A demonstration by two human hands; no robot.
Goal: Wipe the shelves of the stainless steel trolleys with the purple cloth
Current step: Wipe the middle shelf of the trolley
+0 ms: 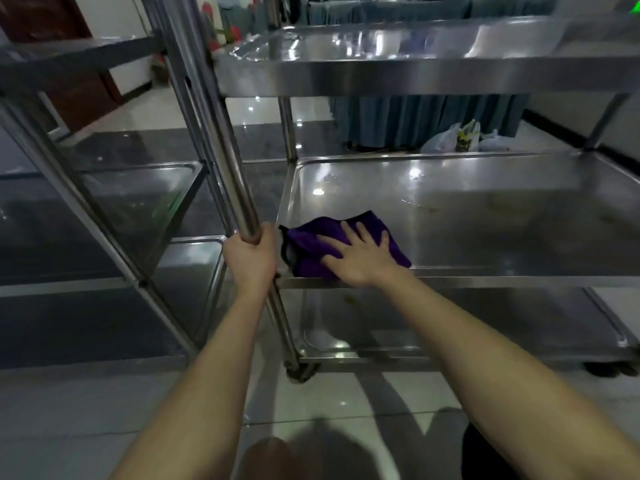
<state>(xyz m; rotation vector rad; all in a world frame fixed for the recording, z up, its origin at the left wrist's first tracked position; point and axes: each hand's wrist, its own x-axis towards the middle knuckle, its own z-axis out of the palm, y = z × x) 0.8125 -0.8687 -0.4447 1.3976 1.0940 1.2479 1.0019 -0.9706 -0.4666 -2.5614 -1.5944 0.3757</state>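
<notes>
- Head view: your right hand (360, 261) lies flat with its fingers (363, 233) straight and spread, pressing the purple cloth (304, 237) onto the near left corner of the trolley's middle shelf (502, 237).
- Your left hand (250, 258) has its fingers clenched around the upright post (221, 150), which looks meant to steady the trolley.
- You appear to be partway through wiping this shelf. Most of it stretches away to the right, with faint streaks (429, 206) further in.
- The next move likely calls for a flat sweep rightward and into the far corners, keeping pressure even.
- The top shelf (415, 53) and bottom shelf (450, 317) gleam, but you cannot tell whether they are wiped.
- A second trolley (138, 202) stands just beside, to the left.
- The floor (346, 410) is glossy tile; plastic bags (457, 136) sit beyond, by a blue pleated skirt (415, 116).
</notes>
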